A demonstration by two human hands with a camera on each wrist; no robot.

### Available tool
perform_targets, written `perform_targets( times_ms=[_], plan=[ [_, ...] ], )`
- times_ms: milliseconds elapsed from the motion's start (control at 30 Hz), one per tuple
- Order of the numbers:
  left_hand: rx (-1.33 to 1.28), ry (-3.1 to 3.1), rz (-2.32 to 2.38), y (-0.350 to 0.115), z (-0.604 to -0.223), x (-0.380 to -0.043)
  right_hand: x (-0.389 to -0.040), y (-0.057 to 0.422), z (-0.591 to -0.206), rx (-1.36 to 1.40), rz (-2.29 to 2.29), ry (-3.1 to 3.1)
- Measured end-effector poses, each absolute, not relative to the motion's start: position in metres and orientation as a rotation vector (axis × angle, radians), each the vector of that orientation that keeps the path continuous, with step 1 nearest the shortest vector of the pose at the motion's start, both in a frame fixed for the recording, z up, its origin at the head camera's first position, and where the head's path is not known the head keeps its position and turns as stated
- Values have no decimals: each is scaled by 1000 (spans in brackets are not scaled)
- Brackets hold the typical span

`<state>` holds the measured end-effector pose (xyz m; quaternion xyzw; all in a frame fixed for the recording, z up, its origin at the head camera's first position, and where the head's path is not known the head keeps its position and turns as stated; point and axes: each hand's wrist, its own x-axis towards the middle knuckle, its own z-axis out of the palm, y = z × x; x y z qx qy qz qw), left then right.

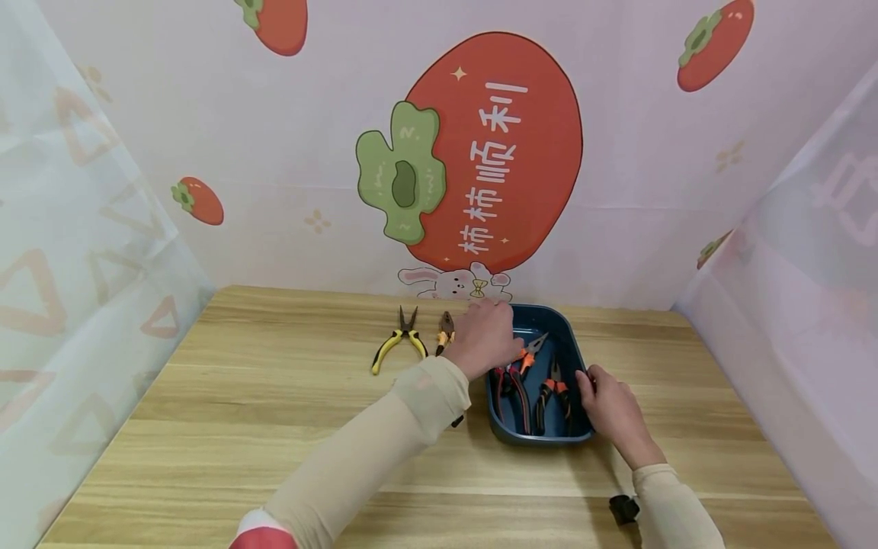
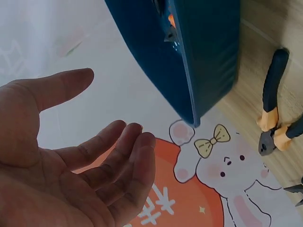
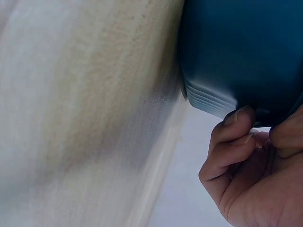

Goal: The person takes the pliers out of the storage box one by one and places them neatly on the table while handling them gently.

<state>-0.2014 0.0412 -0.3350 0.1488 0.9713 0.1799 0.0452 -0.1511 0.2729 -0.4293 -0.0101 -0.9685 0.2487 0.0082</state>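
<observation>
A dark blue bin (image 1: 542, 440) holds several pliers: a red-and-black pair (image 1: 524, 404), an orange-handled pair (image 1: 527, 361) and an orange-and-black pair (image 1: 562, 398). My right hand (image 1: 613, 404) grips the bin's right side, thumb at the rim and fingers curled beneath it in the right wrist view. Over the bin's left edge reaches my left hand (image 1: 483, 335); in the left wrist view its fingers are loosely bent, with nothing in the palm. Left of it on the table lie yellow-and-black long-nose pliers (image 1: 387, 351) and black-and-orange pliers (image 2: 270, 116), partly hidden by the hand in the head view.
The wood-grain table (image 1: 226, 412) runs back to a printed backdrop (image 1: 309, 252) with a large persimmon and a rabbit. Patterned sheets (image 1: 82, 252) hang at both sides. A small black object (image 1: 623, 509) sits by the right forearm.
</observation>
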Motion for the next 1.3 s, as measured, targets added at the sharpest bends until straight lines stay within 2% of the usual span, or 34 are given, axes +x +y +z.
perform_targets(
  times_ms=[767, 1300],
  plan=[
    [496, 2816, 360, 79, -340, -199, -151, 273, -430, -45, 783, -3037],
    [382, 2794, 265, 90, -356, -200, -152, 273, -431, -23, 775, -3007]
  ],
)
